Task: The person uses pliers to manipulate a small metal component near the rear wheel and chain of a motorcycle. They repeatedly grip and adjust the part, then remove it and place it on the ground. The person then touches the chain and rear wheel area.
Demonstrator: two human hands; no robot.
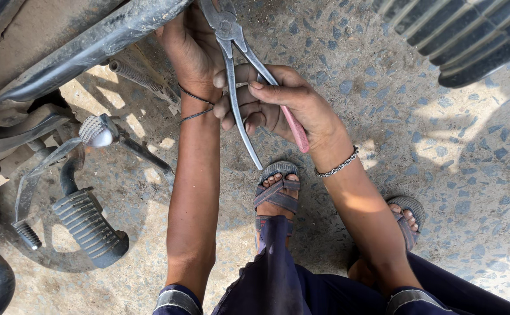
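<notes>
My right hand (pixel 278 102) grips a pair of metal pliers (pixel 238 64) by its handles; one handle is bare steel, the other has a pink sleeve. The pliers' jaws point up to the top edge of the view, where their tips are cut off. My left hand (pixel 192 49) reaches up beside the jaws, under a grey metal bar (pixel 97 41) of a motorcycle. Its fingers are hidden, so what they touch cannot be made out. A thin dark band circles the left wrist, a metal bracelet the right.
The motorcycle's underside fills the left: a ribbed rubber footrest (pixel 88 224), a brake pedal (pixel 97 131) and a spring (pixel 129 73). A tyre (pixel 470 35) is at the top right. My sandalled feet (pixel 277 189) stand on speckled concrete floor (pixel 441 146).
</notes>
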